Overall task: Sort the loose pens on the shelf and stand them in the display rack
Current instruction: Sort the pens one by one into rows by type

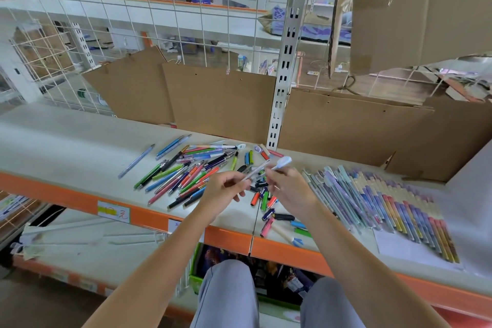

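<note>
Currently left hand [226, 189] pinches a clear pen [256, 170] and right hand [288, 189] grips a white-capped pen [281, 162] above the loose pile [186, 173] on the shelf [66, 146]; best match types before racking, rack unseen.

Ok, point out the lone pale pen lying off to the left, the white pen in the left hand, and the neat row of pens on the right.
lone pale pen [136, 161], head view, mid-barrel.
white pen [257, 169], head view, barrel above the fingers.
neat row of pens [383, 205], head view, middle of the row.
</note>
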